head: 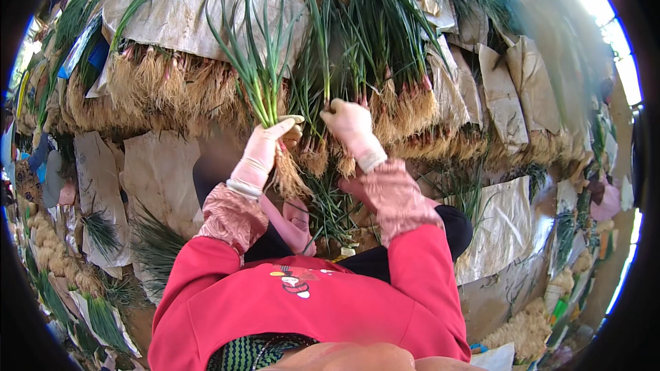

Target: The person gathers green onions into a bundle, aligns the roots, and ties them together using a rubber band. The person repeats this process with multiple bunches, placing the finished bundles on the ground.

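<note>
My left hand, in a pale glove, grips a bunch of spring onions around its lower stems. The green leaves point up and away from me, and the tan roots hang below the fist. My right hand, gloved too, is to the right of that bunch with its fingers pinched together. A single onion stalk rises from those fingertips; its lower end is hidden by the hand. Just beyond and below the right hand lie more rooted onions, with pinkish bases.
A long heap of rooted onions runs across in front, partly under a pale sheet. Further leafy onions lie to the right. Loose green leaves cover the ground between my legs. Sacking lies at the right.
</note>
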`<state>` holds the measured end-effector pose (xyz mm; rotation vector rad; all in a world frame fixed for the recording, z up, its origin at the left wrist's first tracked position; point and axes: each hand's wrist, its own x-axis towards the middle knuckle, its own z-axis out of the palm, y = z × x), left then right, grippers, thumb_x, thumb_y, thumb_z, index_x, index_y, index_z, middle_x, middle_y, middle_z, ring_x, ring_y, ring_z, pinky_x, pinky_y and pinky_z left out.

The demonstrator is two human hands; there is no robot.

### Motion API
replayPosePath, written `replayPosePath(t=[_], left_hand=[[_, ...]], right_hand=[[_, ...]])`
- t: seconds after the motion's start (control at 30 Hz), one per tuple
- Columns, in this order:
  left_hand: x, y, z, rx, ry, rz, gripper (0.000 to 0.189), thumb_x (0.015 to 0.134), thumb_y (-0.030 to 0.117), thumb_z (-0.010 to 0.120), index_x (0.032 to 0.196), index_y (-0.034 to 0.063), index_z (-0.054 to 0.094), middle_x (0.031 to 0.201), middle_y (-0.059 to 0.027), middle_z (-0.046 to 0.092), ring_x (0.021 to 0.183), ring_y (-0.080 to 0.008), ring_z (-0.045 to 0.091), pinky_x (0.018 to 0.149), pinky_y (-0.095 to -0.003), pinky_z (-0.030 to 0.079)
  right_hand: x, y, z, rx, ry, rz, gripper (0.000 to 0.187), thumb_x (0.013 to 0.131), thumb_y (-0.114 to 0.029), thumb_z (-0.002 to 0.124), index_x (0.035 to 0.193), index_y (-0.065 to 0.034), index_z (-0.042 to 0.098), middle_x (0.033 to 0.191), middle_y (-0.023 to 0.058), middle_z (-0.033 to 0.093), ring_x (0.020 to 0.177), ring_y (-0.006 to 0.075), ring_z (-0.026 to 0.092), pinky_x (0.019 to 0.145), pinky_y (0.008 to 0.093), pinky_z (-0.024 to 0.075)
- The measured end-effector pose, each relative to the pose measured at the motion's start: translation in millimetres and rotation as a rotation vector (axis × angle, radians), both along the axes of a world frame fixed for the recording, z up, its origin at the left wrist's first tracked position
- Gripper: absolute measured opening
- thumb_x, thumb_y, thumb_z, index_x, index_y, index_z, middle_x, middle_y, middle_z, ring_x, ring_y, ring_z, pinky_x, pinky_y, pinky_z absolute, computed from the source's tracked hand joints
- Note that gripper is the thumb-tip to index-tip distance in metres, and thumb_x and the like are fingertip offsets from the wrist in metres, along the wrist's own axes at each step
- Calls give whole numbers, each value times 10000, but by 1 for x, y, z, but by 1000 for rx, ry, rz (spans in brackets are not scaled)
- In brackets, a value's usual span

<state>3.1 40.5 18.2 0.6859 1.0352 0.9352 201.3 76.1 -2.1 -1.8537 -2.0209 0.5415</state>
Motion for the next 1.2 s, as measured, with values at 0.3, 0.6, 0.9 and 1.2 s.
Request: replayPosePath(t=[0.3,0.6,0.9,1.2], left_hand=[[27,-8,-68,97,397,9,215,793,127,738,944,-15,682,847,-62,685,721,-111,611,682,-248,491],[23,-15,-61,7,358,45,206,815,112,715,982,-8,700,832,-48,693,655,-91,589,596,-229,459],[-8,-24,-41,-62,-51,-207,230,929,183,550,969,6,691,786,-30,658,672,-113,588,624,-241,468],[-18,-17,-57,-19,176,-63,254,918,199,542,939,10,710,773,-53,681,585,-100,550,564,-228,416]], right_hand=[[-5,-43,7,-367,262,118,435,812,-425,663,987,-28,654,892,177,677,850,274,657,777,370,497],[-43,-18,-89,-502,1635,-709,94,914,-111,596,891,-25,627,739,54,638,586,118,580,543,243,519],[-21,-36,-62,-945,1747,-85,278,904,-202,623,1103,-8,620,802,20,614,649,115,546,618,283,473],[-32,-22,-56,-397,1511,-639,157,892,-159,649,973,-25,658,749,15,641,538,71,526,534,197,470]])
